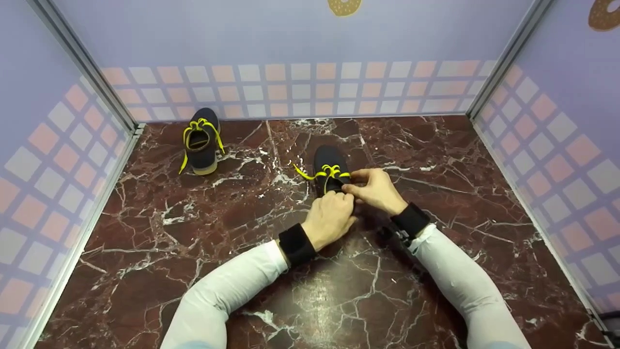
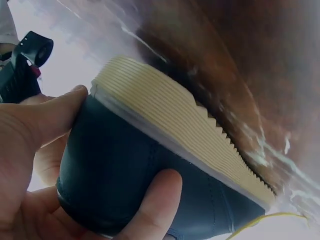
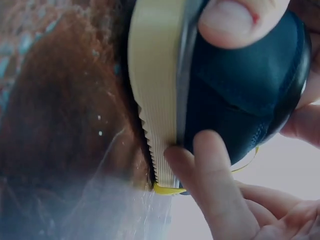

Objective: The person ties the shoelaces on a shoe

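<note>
A dark shoe [image 1: 330, 157] with yellow laces and a pale ribbed sole stands in the middle of the floor, toe pointing away. My left hand [image 1: 331, 218] grips its heel, thumb and fingers on either side of the dark upper [image 2: 110, 160]. At the shoe's right side is my right hand [image 1: 378, 190], thumb by the opening and fingers on the outer side. In the right wrist view, two fingertips [image 3: 207, 150] touch the upper just above the sole [image 3: 155, 70]. The yellow laces [image 1: 332, 170] are in a bow, with one end stretching left.
A matching shoe [image 1: 201, 156] with yellow laces stands at the far left near the back wall. Patterned panels [image 1: 290, 43] enclose the dark red marbled surface [image 1: 232, 203] at the back and both sides.
</note>
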Motion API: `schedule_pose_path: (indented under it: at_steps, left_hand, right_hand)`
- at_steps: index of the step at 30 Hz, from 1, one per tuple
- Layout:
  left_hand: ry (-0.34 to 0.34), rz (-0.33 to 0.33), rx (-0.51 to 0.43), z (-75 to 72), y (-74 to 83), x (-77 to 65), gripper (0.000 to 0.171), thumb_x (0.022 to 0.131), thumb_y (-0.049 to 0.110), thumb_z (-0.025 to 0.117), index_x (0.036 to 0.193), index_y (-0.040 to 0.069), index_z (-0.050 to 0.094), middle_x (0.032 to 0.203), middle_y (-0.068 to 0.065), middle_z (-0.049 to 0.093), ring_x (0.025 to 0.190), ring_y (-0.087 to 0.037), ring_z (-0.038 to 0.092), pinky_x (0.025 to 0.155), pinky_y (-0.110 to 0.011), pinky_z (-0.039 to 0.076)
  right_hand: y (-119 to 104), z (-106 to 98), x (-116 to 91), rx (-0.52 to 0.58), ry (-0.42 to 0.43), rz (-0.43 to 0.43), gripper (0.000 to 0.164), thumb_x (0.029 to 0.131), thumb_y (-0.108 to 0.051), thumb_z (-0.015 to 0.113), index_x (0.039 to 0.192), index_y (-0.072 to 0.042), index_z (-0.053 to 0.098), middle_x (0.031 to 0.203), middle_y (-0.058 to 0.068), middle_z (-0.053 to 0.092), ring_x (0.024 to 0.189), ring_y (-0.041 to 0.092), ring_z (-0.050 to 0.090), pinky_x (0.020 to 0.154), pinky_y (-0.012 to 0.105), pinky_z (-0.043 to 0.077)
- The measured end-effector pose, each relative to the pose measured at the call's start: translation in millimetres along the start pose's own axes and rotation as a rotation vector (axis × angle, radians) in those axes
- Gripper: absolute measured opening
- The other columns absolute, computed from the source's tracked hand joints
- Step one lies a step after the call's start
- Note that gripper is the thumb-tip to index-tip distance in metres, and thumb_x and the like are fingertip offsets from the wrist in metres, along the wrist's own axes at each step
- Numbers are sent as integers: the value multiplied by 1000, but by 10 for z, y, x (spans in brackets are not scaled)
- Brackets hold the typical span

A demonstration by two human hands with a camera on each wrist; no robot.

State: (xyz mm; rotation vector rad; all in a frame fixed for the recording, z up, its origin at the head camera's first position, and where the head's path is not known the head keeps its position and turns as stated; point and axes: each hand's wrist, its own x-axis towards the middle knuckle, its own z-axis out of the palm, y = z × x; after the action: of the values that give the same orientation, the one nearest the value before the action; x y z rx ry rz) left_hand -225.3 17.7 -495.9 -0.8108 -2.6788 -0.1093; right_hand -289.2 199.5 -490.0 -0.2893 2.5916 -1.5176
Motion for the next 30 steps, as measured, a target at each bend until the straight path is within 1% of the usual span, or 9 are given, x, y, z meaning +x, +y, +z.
schedule_pose_path:
  at_steps: [4,7,11,19,21,23,26,28,30]
  left_hand:
    - [1,23,-1,-22,10,-58,41,94,45,89,111,11,75,100,-7,82,89,-25,78,71,-41,69]
    - [4,43,0,-49,22,-89,39,95,45,88,109,11,74,100,-5,81,89,-25,79,70,-41,68]
    - [0,67,-2,-64,46,-121,38,96,44,87,109,11,74,100,-4,81,88,-24,78,69,-41,68]
    - [-16,128,-40,-89,80,-204,40,97,45,87,109,10,73,96,-4,80,85,-22,76,68,-38,67]
    - [-28,136,-61,-101,64,-211,40,97,46,87,108,10,73,96,-5,80,86,-23,76,69,-38,67]
    - [-34,145,-106,-111,24,-203,42,98,48,85,108,10,73,97,-5,79,87,-23,76,71,-38,67]
    - [12,176,-238,-120,-91,-172,39,101,47,82,108,10,74,99,-5,79,86,-22,74,73,-36,66]
    - [90,183,-336,-126,-197,-133,33,103,42,79,106,10,75,99,-5,79,83,-21,73,72,-34,64]
    - [173,154,-412,-134,-317,-86,25,105,34,76,101,10,76,94,-4,78,76,-19,71,66,-32,61]
  right_hand:
    - [-3,-10,-44,10,-30,1,65,98,-21,85,153,6,62,141,30,75,102,29,86,78,48,72]
    - [-22,-41,-81,-15,-42,-12,63,97,-19,85,152,3,64,141,29,76,96,26,85,77,51,72]
    - [-41,-77,-131,-65,-54,-32,57,96,-18,85,147,3,69,134,29,79,87,20,84,73,51,72]
    - [-74,-98,-226,-145,-85,-55,55,94,-17,85,143,3,72,126,27,82,79,18,83,62,31,68]
    - [-81,-102,-236,-156,-92,-62,55,94,-18,86,143,3,73,126,27,82,78,21,84,61,30,68]
    - [-78,-109,-236,-149,-101,-59,55,95,-20,86,143,2,72,126,27,82,78,25,84,63,33,69]
    - [-55,-125,-224,-105,-108,-34,55,98,-25,84,144,2,71,129,27,81,79,30,85,67,44,71]
    - [-25,-137,-207,-56,-105,-6,53,102,-30,81,144,1,70,127,27,82,77,30,85,69,49,71]
    - [6,-153,-192,-20,-86,19,51,106,-36,77,141,1,71,122,25,83,73,27,84,68,50,71]
